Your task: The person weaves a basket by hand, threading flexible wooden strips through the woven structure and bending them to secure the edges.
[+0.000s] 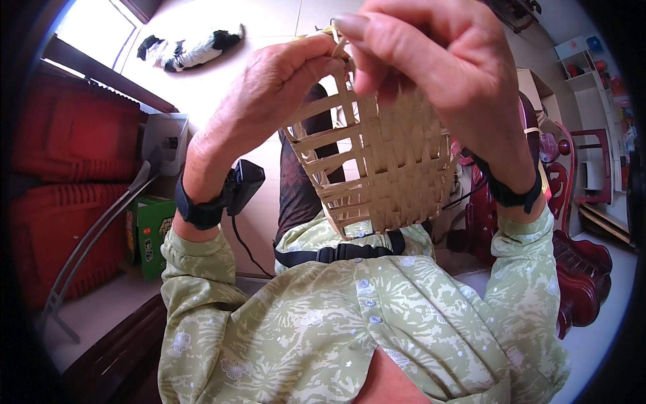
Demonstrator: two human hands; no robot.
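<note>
A half-open woven basket of flat tan strips is held up before me, its lower end close to my lap. Its right part is tightly woven, while the left side shows wide gaps between the strips. My left hand pinches the basket's top left edge between thumb and fingers. Just right of it, my right hand is closed, thumb against forefinger, on a thin strip at that same edge. The right hand's other fingers curl in front of the weave and hide part of the upper rim.
Red plastic crates are stacked at the left, beside a green box and a bent metal bar. A black-and-white animal lies on the pale floor. Dark red carved furniture stands at the right, near white shelves.
</note>
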